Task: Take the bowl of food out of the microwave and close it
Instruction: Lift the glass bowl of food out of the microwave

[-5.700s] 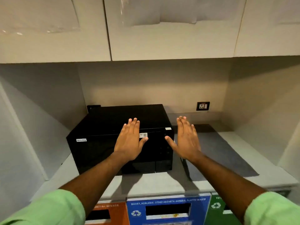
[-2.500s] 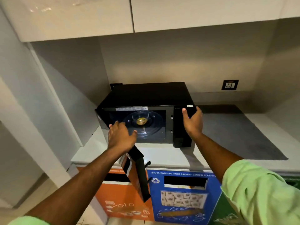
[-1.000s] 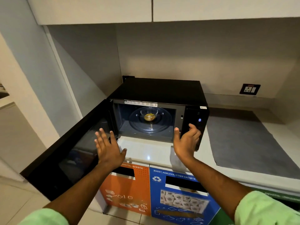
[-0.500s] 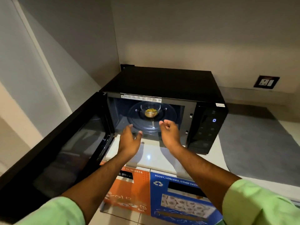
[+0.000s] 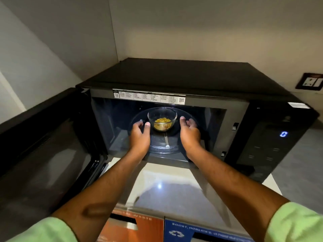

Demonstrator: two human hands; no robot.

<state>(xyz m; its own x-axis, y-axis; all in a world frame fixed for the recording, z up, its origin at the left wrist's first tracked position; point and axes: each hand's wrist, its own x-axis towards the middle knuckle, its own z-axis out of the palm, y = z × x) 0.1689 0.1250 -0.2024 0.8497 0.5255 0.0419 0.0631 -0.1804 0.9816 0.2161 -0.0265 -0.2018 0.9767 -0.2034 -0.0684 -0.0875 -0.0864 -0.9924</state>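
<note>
A small clear bowl (image 5: 162,118) with yellow food sits upright inside the black microwave (image 5: 183,81), door (image 5: 43,145) wide open.

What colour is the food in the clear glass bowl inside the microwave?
Yellow, golden in places. The head view shows it in the clear glass bowl on the turntable.

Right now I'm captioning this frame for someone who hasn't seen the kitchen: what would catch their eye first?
The clear glass bowl of yellow food stands out, sitting mid-turntable in the black microwave oven, whose door hangs wide open at the left. The left hand and right hand flank the bowl, open and apparently not yet gripping it. A blue digit glows on the control panel at right.
</note>
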